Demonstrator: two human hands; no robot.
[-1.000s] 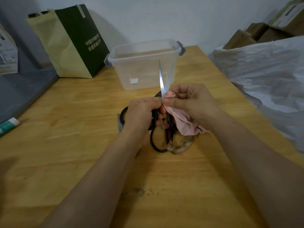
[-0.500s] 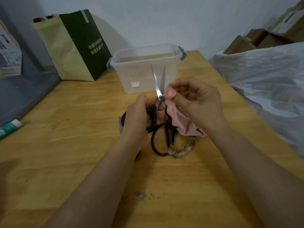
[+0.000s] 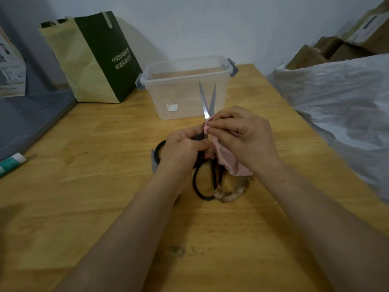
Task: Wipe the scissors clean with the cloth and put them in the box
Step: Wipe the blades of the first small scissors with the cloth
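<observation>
My left hand (image 3: pixel 182 149) grips black-handled scissors (image 3: pixel 207 102) near the pivot, blades slightly apart and pointing up and away toward the box. One black handle loop (image 3: pixel 202 186) hangs below my hand above the table. My right hand (image 3: pixel 242 135) pinches a pink cloth (image 3: pixel 226 157) against the base of the blades. The clear plastic box (image 3: pixel 185 68) with grey latches stands open just behind the blades.
A green and cream paper bag (image 3: pixel 94 57) stands at the back left. A glue tube (image 3: pixel 11 162) lies at the left table edge. White plastic sheeting (image 3: pixel 341 106) covers the right side. A brownish scrap (image 3: pixel 231 192) lies under my hands on the wooden table (image 3: pixel 84 186).
The blades have closed somewhat and tilted back upright. My right hand has slid the cloth down toward the base of the blades.
</observation>
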